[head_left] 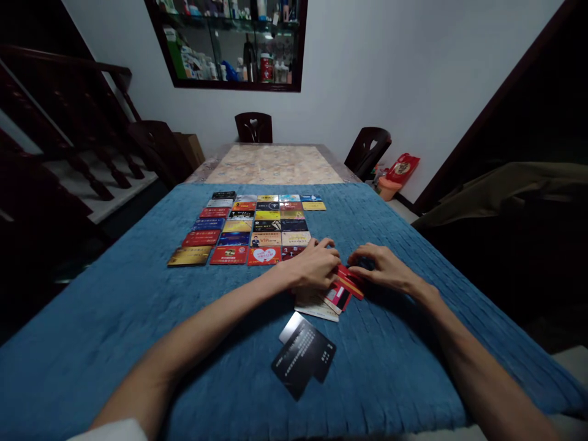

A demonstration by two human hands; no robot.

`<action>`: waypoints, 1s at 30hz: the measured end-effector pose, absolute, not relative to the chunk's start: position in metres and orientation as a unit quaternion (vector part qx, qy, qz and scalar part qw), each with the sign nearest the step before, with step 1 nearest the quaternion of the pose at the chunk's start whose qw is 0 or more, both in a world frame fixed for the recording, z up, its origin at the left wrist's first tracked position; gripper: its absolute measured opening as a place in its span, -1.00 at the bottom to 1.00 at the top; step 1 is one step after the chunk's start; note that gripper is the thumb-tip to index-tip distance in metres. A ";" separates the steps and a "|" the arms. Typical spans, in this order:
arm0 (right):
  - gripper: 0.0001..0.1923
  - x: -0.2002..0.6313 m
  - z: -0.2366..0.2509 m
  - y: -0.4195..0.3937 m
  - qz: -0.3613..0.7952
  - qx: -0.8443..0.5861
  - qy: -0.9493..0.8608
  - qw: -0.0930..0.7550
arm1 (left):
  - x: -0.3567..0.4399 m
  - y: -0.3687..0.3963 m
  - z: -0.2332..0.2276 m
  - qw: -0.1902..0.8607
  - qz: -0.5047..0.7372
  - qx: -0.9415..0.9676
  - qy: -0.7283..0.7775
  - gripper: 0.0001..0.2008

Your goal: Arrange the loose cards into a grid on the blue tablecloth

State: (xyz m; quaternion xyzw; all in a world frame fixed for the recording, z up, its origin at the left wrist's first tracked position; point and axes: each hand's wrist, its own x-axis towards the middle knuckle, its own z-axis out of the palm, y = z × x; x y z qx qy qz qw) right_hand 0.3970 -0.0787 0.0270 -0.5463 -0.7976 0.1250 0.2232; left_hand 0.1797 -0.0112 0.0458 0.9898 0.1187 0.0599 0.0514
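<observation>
My left hand (316, 264) reaches across a loose pile of cards, its fingers curled and their tips hidden. What they hold, if anything, I cannot make out. My right hand (386, 268) is to the right of the pile, thumb and bent fingers closed at the edge of a red card (351, 282). Under the hands lie a card with a dark stripe (339, 297) and a pale card (316, 311). Nearer to me, dark cards (305, 355) overlap a silver-grey card (290, 326). Left of my hands, several colourful cards, among them a red heart card (264, 255), lie in rows and columns.
A blue cloth (220, 331) covers the near part of the table; the far part shows a marbled top (275, 162). Dark chairs (253, 127) stand around it. A wooden railing is at left, and a red bag (404, 166) rests at right by the wall.
</observation>
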 end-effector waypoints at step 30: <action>-0.79 0.386 0.036 -0.095 0.108 -0.527 -0.815 0.216 | 0.174 0.017 0.034 0.123 0.133 0.975 0.126 -0.78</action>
